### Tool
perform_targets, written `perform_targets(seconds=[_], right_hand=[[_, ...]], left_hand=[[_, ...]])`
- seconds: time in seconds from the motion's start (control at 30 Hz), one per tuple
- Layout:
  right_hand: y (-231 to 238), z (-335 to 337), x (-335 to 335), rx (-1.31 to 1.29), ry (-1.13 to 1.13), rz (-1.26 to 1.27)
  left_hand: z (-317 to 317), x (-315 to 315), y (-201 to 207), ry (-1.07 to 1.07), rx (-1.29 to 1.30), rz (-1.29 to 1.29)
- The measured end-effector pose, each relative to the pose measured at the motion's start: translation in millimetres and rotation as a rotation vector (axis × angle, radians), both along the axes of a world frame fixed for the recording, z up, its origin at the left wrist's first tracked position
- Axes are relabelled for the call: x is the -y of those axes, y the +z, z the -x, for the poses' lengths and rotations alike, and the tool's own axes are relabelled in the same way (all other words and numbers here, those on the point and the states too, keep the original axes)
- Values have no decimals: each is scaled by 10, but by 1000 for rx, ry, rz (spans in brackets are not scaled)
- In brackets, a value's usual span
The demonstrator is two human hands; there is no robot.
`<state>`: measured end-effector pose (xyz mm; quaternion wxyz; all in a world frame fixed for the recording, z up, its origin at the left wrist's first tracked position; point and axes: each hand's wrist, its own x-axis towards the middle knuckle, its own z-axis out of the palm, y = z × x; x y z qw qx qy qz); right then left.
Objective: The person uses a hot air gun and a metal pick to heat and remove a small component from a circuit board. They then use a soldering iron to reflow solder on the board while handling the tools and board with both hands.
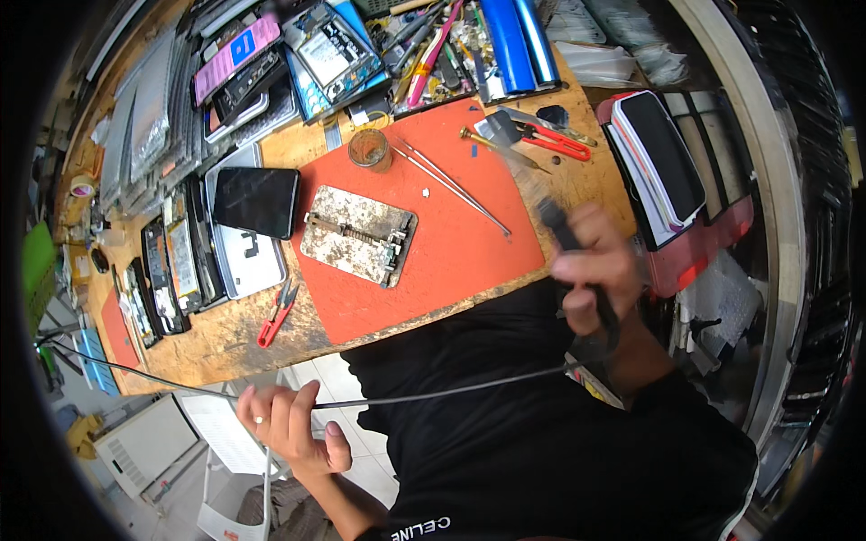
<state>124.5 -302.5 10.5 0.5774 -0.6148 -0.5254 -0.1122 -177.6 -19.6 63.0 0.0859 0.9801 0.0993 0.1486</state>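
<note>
In my right hand (600,266) is a black-handled corded tool (561,227), held with the fingers closed round it. Its tip points up toward the mat and is smeared by motion, so its exact kind is unclear. A thin black cable (451,393) stretches from this tool across my lap to my left hand (293,426). There the fingers curl over the cable, with the thumb apart, and it carries on to the far left. Ahead on the orange mat (451,288) lies a stained metal holder plate (358,236) with a clamp, beside tweezers (456,189) and a small round jar (369,151).
Red-handled cutters (555,142) lie by the mat's upper right, another red-handled pair (277,314) near the front edge. A dark tablet (257,202) and opened devices (171,261) crowd the left. Stacked phones (658,153) stand right; a white folding chair (230,442) is below.
</note>
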Motion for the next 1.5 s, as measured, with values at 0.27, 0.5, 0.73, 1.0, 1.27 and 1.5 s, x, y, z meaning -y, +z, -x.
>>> perform_targets(seconds=[0.27, 0.5, 0.73, 1.0, 1.27, 1.5], right_hand=[[-127, 174, -237, -167, 209, 150], [-217, 155, -238, -210, 292, 107], [-125, 155, -226, -262, 273, 204], [-58, 174, -225, -415, 339, 213], [-104, 154, -239, -362, 327, 218], [-104, 146, -243, -368, 335, 222]], left_hand=[[-1061, 519, -476, 175, 277, 401], [-1305, 544, -592, 157, 283, 277], [-1270, 453, -685, 113, 317, 279], [-1252, 428, -730, 97, 330, 220], [-1254, 449, -748, 115, 353, 187], [-1250, 447, -760, 112, 357, 178]])
